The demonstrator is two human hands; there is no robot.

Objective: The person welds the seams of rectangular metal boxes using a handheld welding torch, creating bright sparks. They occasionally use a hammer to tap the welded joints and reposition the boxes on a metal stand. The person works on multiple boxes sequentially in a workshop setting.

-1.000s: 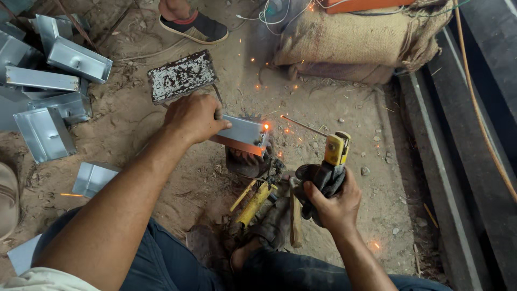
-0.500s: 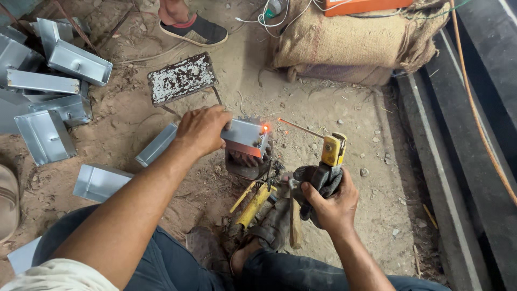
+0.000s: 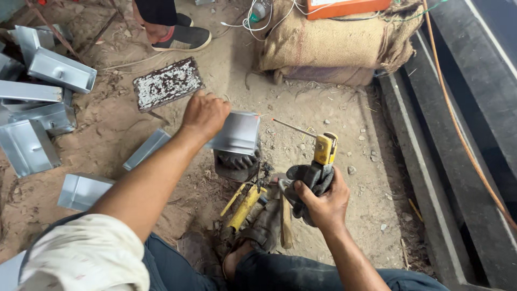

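- Galvanised steel bracket (image 3: 237,133): gripped on its top edge by the left hand (image 3: 204,114), over the sandy floor (image 3: 334,215).
- Welding electrode holder (image 3: 318,161): clamped in the right hand (image 3: 323,202), rod tip just right of the bracket.

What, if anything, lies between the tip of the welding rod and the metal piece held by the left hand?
Nothing visible. The welding rod, clamped in the holder in the right hand, points at the metal piece under the left hand, with only bare sandy ground below the short gap.
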